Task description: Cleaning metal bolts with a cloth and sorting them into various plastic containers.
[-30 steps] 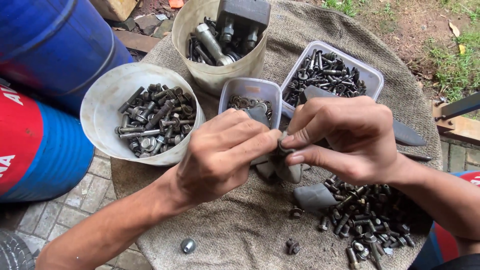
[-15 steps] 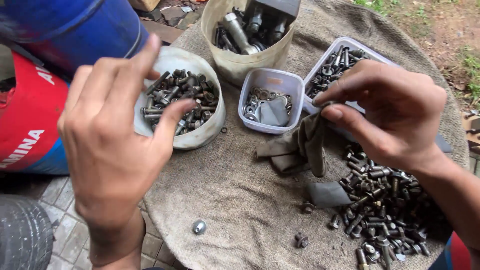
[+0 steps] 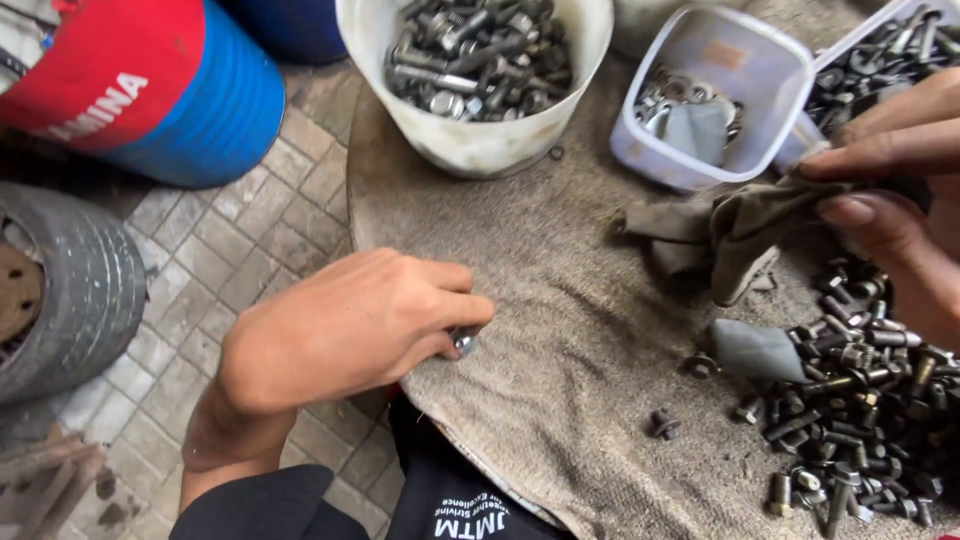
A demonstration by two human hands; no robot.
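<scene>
In the head view, a small rounded shiny metal nut (image 3: 464, 341) is pinched between the thumb and fingers of the left hand (image 3: 345, 330) at the near left edge of the round table covered in coarse grey-brown cloth (image 3: 560, 300). At the right, a crumpled dirty grey rag (image 3: 745, 225) is clamped between the fingertips of the right hand (image 3: 900, 190), just beyond a loose pile of dark steel bolts and nuts (image 3: 860, 390). A round white plastic tub filled with bolts (image 3: 475, 70) is set at the far side.

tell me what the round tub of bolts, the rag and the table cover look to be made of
Round tub: likely plastic, off-white, smooth, scuffed wall. Bolts inside: metal, probably steel, dull grey with some shine. Rag pinched by the right hand: soft cloth, grimy, falls in folds. Table cover: coarse woven fabric, maybe sacking.
</scene>
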